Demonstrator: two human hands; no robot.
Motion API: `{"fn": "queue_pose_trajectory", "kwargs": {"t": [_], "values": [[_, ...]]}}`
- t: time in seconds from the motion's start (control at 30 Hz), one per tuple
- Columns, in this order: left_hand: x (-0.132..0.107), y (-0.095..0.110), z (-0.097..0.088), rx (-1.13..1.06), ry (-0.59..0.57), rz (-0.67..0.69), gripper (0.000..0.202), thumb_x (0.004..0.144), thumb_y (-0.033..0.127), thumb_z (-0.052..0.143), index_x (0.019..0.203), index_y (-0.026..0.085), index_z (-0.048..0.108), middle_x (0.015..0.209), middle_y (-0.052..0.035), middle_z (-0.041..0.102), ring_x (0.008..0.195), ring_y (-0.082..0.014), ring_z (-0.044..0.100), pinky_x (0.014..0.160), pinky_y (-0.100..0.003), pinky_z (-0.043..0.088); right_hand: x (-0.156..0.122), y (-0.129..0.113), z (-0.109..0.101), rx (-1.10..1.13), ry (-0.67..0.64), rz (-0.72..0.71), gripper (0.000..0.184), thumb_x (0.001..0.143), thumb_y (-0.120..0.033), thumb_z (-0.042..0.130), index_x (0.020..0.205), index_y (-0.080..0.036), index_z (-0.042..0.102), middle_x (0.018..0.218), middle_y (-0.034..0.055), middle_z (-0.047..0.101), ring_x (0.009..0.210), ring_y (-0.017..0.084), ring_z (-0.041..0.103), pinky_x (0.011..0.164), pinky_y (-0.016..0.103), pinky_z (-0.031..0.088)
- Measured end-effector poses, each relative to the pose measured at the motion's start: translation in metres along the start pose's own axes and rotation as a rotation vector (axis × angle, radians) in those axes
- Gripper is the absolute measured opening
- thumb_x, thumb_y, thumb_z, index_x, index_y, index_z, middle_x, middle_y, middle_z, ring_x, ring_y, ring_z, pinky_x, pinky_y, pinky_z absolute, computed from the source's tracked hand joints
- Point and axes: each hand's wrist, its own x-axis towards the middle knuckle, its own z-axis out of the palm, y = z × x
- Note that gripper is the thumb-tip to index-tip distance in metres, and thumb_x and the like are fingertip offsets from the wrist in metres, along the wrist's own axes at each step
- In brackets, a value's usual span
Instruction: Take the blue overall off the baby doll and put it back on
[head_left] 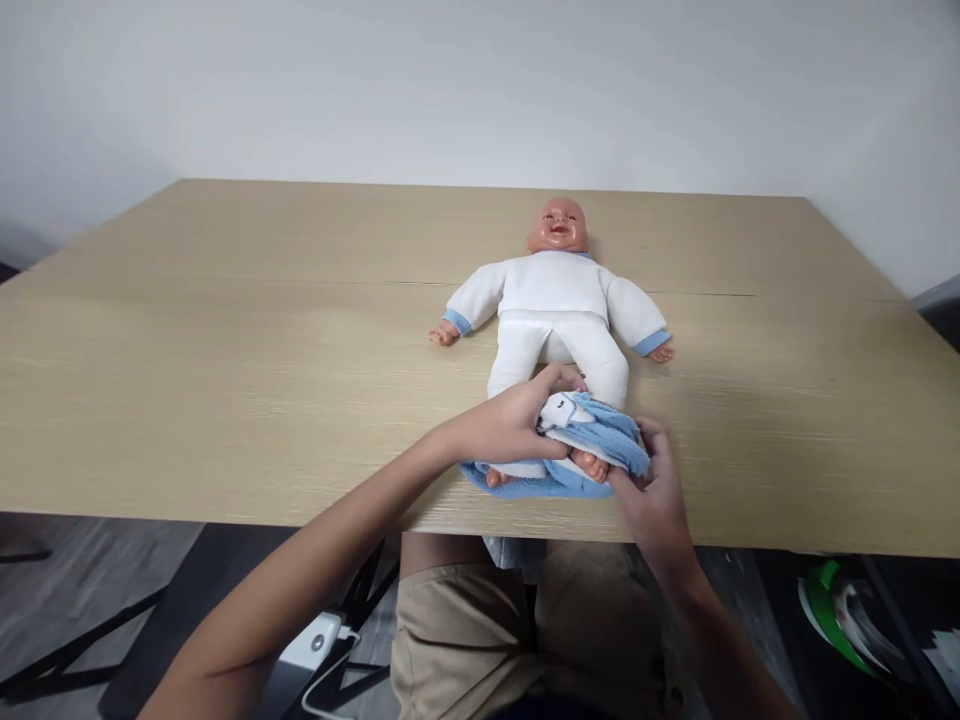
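A baby doll (553,285) in a white top and white legs lies on its back, head toward the far side and feet toward me. A blue terry-cloth garment (600,430) with a white animal-shaped patch is bunched around the doll's foot on the right, whose toes show at its opening. More of the blue cloth lies under both feet. My left hand (517,415) is closed on the garment's left side, by the patch. My right hand (654,490) pinches its right edge beside the toes. The garment's exact cut is hidden by the folds.
The doll lies on a wide light-wood table (225,370), its near edge just in front of my lap. A white wall (450,90) stands behind it. Below the table are a white device (311,640) with a cable and a green round object (832,610).
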Motion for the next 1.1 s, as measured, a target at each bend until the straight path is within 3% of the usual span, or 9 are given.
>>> {"fn": "queue_pose_trajectory", "kwargs": {"t": [0.13, 0.3, 0.43, 0.53, 0.6, 0.67, 0.77, 0.97, 1.1], "values": [[-0.002, -0.004, -0.001, 0.045, 0.025, 0.041, 0.059, 0.086, 0.025, 0.082, 0.141, 0.022, 0.061, 0.129, -0.0067, 0.075, 0.113, -0.0271, 0.072, 0.093, -0.035, 0.055, 0.018, -0.001, -0.014, -0.051, -0.117, -0.069, 0.05, 0.083, -0.021, 0.079, 0.129, -0.026, 0.061, 0.117, 0.0055, 0.078, 0.103, 0.024, 0.077, 0.087, 0.034, 0.063], [-0.003, -0.012, -0.008, 0.09, 0.084, 0.14, 0.027, 0.09, 0.032, 0.086, 0.107, 0.017, 0.073, 0.095, -0.0015, 0.074, 0.087, -0.0196, 0.068, 0.078, -0.031, 0.05, 0.048, -0.016, -0.035, -0.376, -0.348, -0.242, 0.026, 0.086, -0.017, 0.073, 0.11, -0.024, 0.069, 0.094, 0.0001, 0.074, 0.086, 0.021, 0.069, 0.078, 0.032, 0.053], [-0.005, -0.013, -0.014, 0.229, 0.084, 0.234, 0.021, 0.093, 0.028, 0.08, 0.111, 0.017, 0.074, 0.109, -0.0071, 0.073, 0.099, -0.0235, 0.071, 0.088, -0.035, 0.055, 0.077, -0.043, -0.045, -0.555, -0.594, -0.474, 0.02, 0.085, -0.017, 0.077, 0.1, -0.024, 0.066, 0.087, -0.0018, 0.067, 0.078, 0.019, 0.062, 0.073, 0.032, 0.047], [-0.014, -0.012, -0.019, 0.357, 0.071, 0.254, 0.041, 0.094, 0.04, 0.085, 0.126, 0.017, 0.072, 0.132, -0.015, 0.072, 0.125, -0.0331, 0.069, 0.111, -0.048, 0.056, 0.093, -0.058, -0.052, -0.614, -0.716, -0.582, 0.028, 0.087, -0.023, 0.087, 0.106, -0.024, 0.066, 0.092, -0.0004, 0.067, 0.084, 0.021, 0.061, 0.075, 0.033, 0.047], [-0.023, -0.015, -0.025, 0.436, 0.103, 0.252, 0.057, 0.091, 0.053, 0.089, 0.133, 0.019, 0.071, 0.162, -0.0208, 0.058, 0.152, -0.043, 0.054, 0.133, -0.063, 0.04, 0.101, -0.062, -0.057, -0.611, -0.776, -0.584, 0.032, 0.091, -0.032, 0.09, 0.113, -0.025, 0.067, 0.097, 0.0005, 0.068, 0.087, 0.021, 0.062, 0.078, 0.033, 0.049], [-0.033, -0.023, -0.032, 0.467, 0.132, 0.221, 0.065, 0.089, 0.059, 0.091, 0.137, 0.021, 0.069, 0.181, -0.0211, 0.035, 0.168, -0.0497, 0.032, 0.14, -0.071, 0.025, 0.11, -0.061, -0.063, -0.584, -0.83, -0.55, 0.031, 0.096, -0.038, 0.089, 0.116, -0.026, 0.068, 0.1, 0.0006, 0.067, 0.09, 0.021, 0.063, 0.082, 0.033, 0.049], [-0.043, -0.038, -0.044, 0.42, 0.124, 0.19, 0.065, 0.086, 0.055, 0.093, 0.138, 0.024, 0.069, 0.188, -0.0179, 0.019, 0.173, -0.0513, 0.018, 0.139, -0.074, 0.026, 0.126, -0.053, -0.066, -0.476, -0.901, -0.496, 0.023, 0.104, -0.044, 0.08, 0.11, -0.026, 0.067, 0.098, 0.0, 0.064, 0.091, 0.02, 0.061, 0.084, 0.033, 0.048], [-0.029, -0.066, -0.054, 0.165, 0.15, 0.242, 0.026, 0.089, 0.039, 0.085, 0.101, 0.022, 0.07, 0.176, -0.0132, 0.045, 0.165, -0.043, 0.039, 0.139, -0.071, 0.027, 0.16, -0.031, -0.032, -0.19, -0.802, -0.37, 0.034, 0.111, -0.052, 0.068, 0.092, -0.024, 0.063, 0.09, 0.0, 0.055, 0.082, 0.019, 0.053, 0.077, 0.033, 0.044], [-0.021, -0.074, -0.049, 0.025, 0.269, 0.194, 0.022, 0.094, 0.039, 0.079, 0.093, 0.02, 0.066, 0.162, -0.0141, 0.057, 0.153, -0.0352, 0.054, 0.136, -0.063, 0.038, 0.163, -0.03, -0.023, -0.143, -0.844, -0.286, 0.039, 0.11, -0.06, 0.066, 0.092, -0.025, 0.064, 0.089, 0.0009, 0.054, 0.083, 0.02, 0.052, 0.078, 0.034, 0.046]]}}
